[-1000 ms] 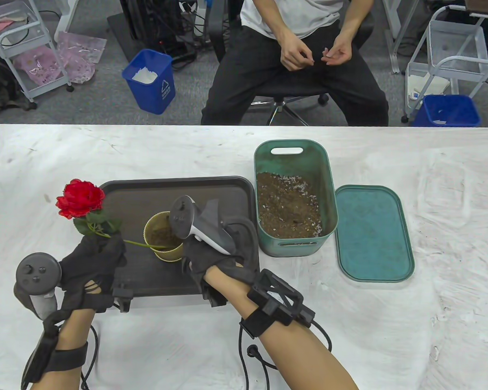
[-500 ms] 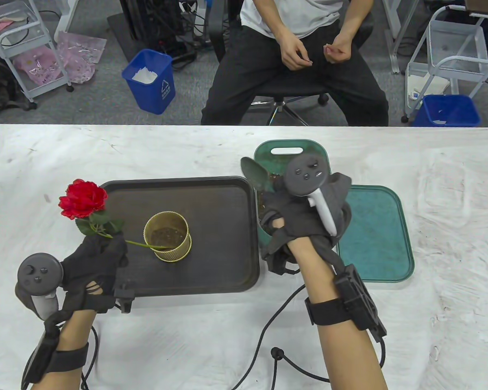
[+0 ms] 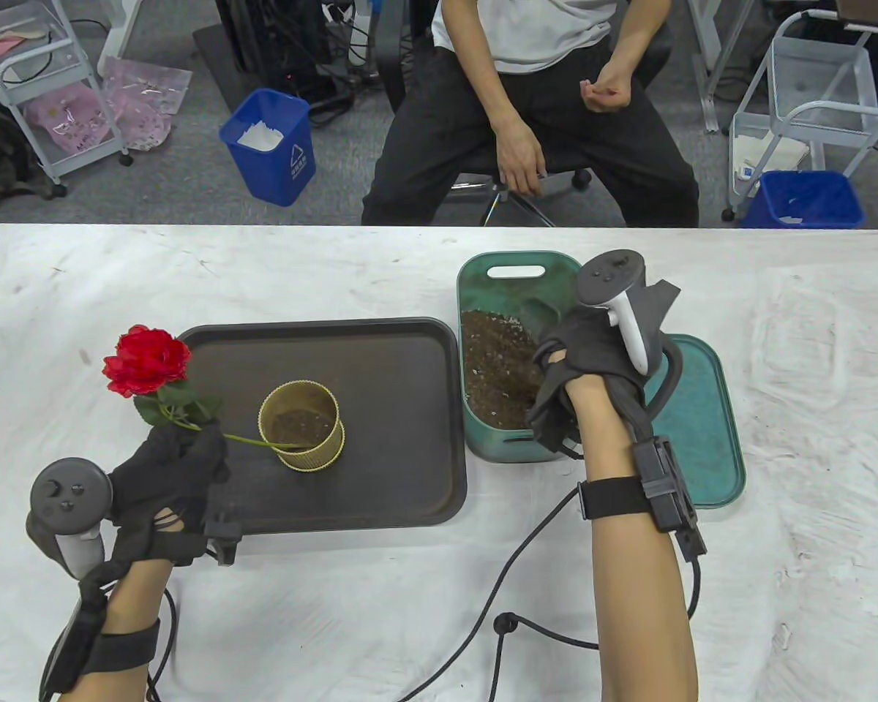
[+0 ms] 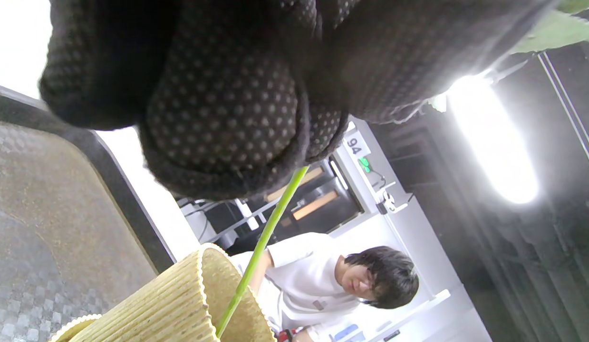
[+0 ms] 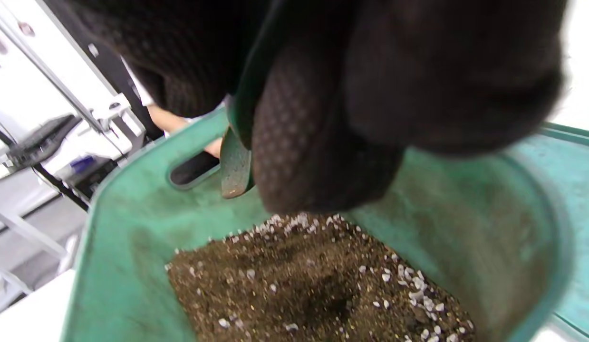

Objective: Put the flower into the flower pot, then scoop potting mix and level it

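Note:
A red flower (image 3: 146, 360) leans left, and its green stem (image 4: 261, 247) runs down into the ribbed gold pot (image 3: 300, 424), which stands on the dark tray (image 3: 410, 497). My left hand (image 3: 190, 442) grips the stem just left of the pot, and its gloved fingers (image 4: 218, 118) curl round it. My right hand (image 3: 585, 351) is over the right side of the green bin (image 3: 475, 278) and grips a green scoop (image 5: 237, 166). The scoop's blade hangs just above the potting mix (image 5: 299, 285). Some soil lies inside the pot.
The bin's green lid (image 3: 691, 439) lies flat to the right of the bin. A black cable (image 3: 505, 621) trails across the white tablecloth near the front. A person sits on a chair behind the far table edge.
My right hand has swung with the scoop from the pot to the bin and dipped into its right side. My left hand still holds the flower in the pot.

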